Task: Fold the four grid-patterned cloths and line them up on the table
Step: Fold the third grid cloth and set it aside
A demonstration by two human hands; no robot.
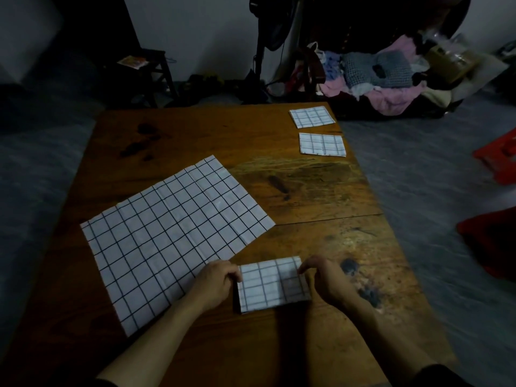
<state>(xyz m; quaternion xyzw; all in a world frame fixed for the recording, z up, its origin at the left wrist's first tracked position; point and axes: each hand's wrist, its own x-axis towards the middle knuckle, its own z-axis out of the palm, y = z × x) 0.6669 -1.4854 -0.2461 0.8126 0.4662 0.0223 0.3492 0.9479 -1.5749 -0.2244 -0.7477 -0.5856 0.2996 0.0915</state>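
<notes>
A small folded grid-patterned cloth [272, 284] lies near the front of the wooden table [307, 191]. My left hand [216, 283] pinches its left edge and my right hand [321, 277] pinches its upper right corner. One white cloth with black grid lines [170, 233] lies spread flat on the left half of the table, its near corner under my left hand. Two folded cloths sit one behind the other at the far right: the farther folded cloth [312, 116] and the nearer folded cloth [322, 144].
Dark stains mark the table at the far left and near my right hand. Behind the table stand a dark stool [145, 71], a fan stand [259, 51] and a pile of clothes [385, 76]. Red objects [497, 163] lie on the grey floor at right.
</notes>
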